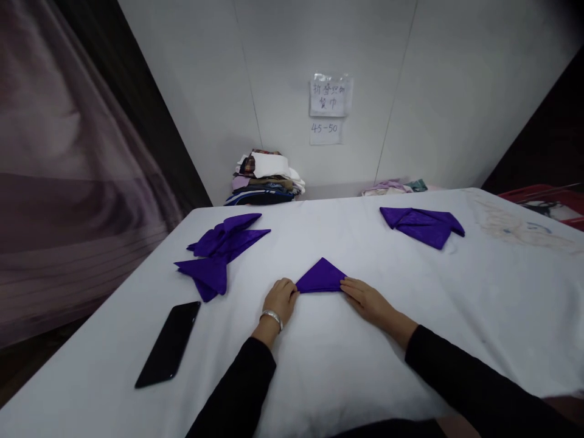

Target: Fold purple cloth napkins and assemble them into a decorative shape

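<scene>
One layered purple cloth triangle [321, 277] on creased white tablecloth [337, 353]

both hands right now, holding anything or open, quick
Left hand: curled at the purple cloth's left corner; pinch or touch, cannot tell.
Right hand: fingers extended at its right corner; grip cannot be told.

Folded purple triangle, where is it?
Head view, just below centre: the folded purple triangle lies on the white tablecloth, between left hand and right hand.
</scene>
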